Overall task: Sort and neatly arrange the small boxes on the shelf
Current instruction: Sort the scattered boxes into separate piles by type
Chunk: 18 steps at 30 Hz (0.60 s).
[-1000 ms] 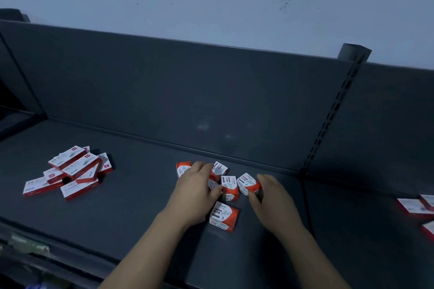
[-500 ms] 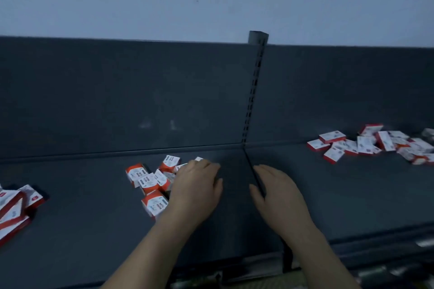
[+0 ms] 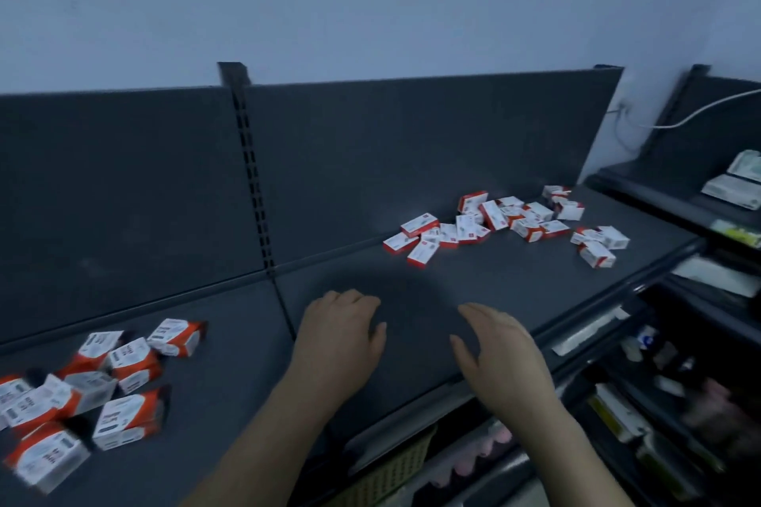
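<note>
Very little of the arranging looks done to me. My left grip (image 3: 337, 335) and my right grip (image 3: 500, 358) are both spread, palms down, fingers loose and apart, holding nothing. They are over a bare stretch of the shelf (image 3: 412, 292), just right of the slotted upright (image 3: 251, 177) in the back panel. I cannot tell whether they rest on the surface or hang just above it.

Left of the upright, towards the shelf's front edge, lies the orange-and-white heap (image 3: 99, 383). These chunky small boxes are tilted, some leaning on each other, with faces turned every way and edges blurred.

Right of the upright, well apart from both grips and close to the back panel, lies the red-and-white scatter (image 3: 506, 224). These flatter boxes form a loose band, several overlapping and one or two up on edge, with a few strays at the end farthest from the upright.

Neither group makes a row or a stack. Each kind seems to keep to its own side of the upright, so a rough split may already stand, though the labels are too small for me to confirm it.

By my reckoning nearly all is left: squaring every box, facing them one way, and lining each kind up along the back panel. With both grips empty between the two groups, I judge no box is in hand for placing yet.
</note>
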Tool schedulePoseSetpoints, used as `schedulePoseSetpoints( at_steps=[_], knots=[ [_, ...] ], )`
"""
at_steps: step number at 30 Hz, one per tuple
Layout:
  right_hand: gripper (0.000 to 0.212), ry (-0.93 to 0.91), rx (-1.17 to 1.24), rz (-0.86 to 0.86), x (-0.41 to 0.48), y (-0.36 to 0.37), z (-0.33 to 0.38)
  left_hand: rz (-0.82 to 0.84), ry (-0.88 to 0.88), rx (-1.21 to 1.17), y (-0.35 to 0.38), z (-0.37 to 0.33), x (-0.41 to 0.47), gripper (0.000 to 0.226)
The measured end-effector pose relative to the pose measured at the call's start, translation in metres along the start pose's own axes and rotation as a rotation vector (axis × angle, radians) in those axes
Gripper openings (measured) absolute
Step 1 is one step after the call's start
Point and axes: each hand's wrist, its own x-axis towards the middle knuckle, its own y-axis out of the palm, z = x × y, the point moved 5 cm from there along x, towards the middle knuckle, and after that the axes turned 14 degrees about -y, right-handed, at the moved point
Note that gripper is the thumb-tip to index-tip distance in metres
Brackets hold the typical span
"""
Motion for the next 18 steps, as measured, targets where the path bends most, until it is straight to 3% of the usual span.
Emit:
schedulePoseSetpoints(
  at_steps=[9, 18],
  knots=[
    [0.049, 0.071, -0.056, 0.049, 0.000, -0.036, -0.137, 0.015, -0.026, 0.010, 0.054, -0.110, 0.063, 0.031],
    [0.043, 0.098, -0.011, 0.070, 0.033, -0.031, -0.200, 0.093, -0.110, 0.064, 0.102, -0.137, 0.128, 0.032]
  ],
)
